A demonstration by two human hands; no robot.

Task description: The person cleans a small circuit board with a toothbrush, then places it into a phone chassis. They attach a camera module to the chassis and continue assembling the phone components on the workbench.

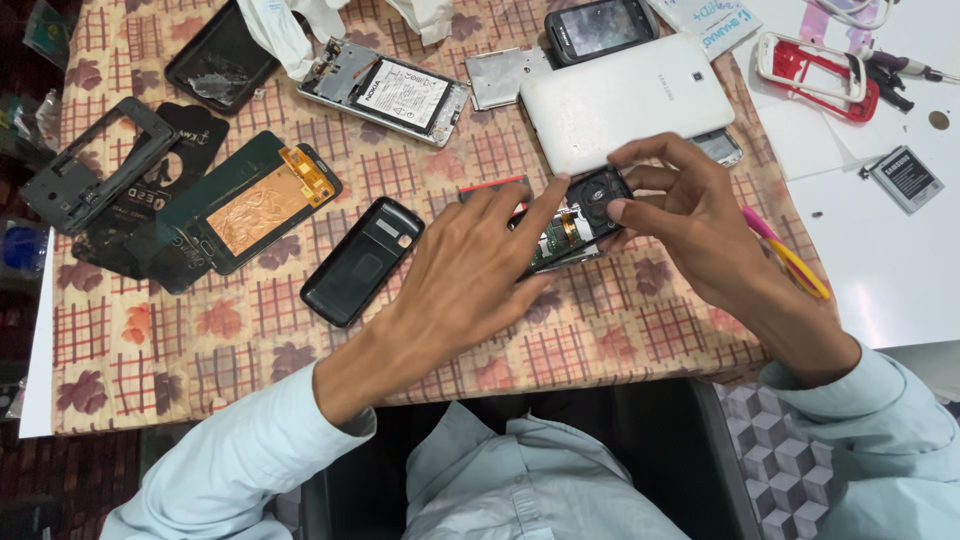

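**Both hands on the opened phone, mid-table**

Opened phone (572, 228) sits just above table centre, tucked under the lower edge of the white tablet (625, 100). Long axis runs lower-left to upper-right — circuit board with green and copper bits at the lower-left end, black round part at the upper-right.

Left hand (470, 270) comes in from lower-left, palm down, fingers spread and lying over the board end; looks like it pins the phone, not a closed grip. Right hand (695, 225) comes from the right, thumb and forefinger pinched close on the black round end; can't tell if anything small sits between them. Right hand is nearer that end.

Nearby: glossy black back cover (362, 260) left of the left hand, smooth rounded plastic. Pink-and-yellow tweezers (790, 255) partly hidden behind the right wrist. Cloth (200, 350) is a matte check-and-leaf print.
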